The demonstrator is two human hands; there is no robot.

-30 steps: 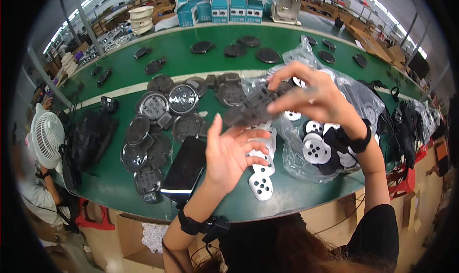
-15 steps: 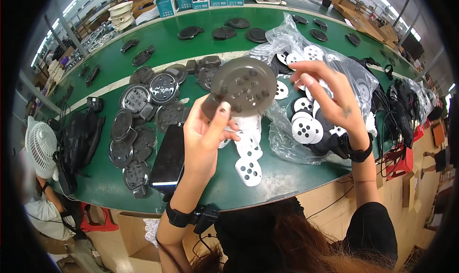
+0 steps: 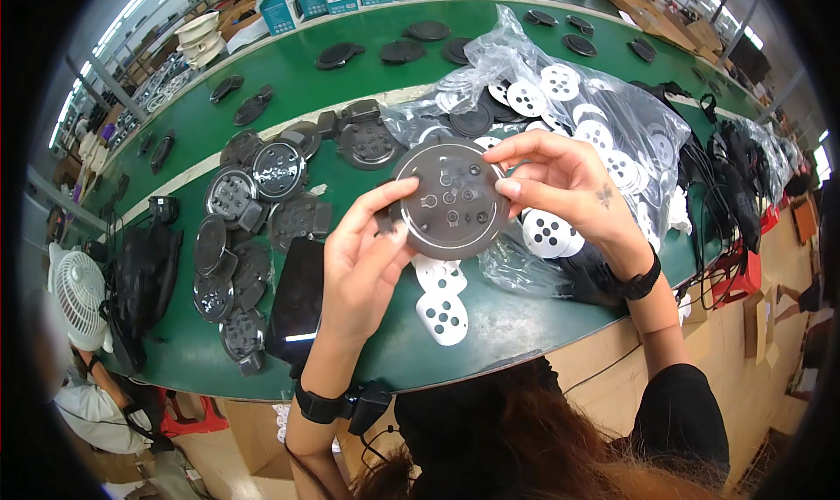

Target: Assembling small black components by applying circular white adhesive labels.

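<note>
Green workbench: dark disc, held mid-view. Left hand pinches its nine-o'clock edge; right hand, two-o'clock. White plates, six o'clock. Risk: a loosened pinch could drop disc onto them.

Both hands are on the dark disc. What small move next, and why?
I'd probably steady the dark disc with the left hand and move the right hand to the white holed disc: both hands hold the dark one, its visible face bears no white piece, and the white disc lies nearby.
</note>
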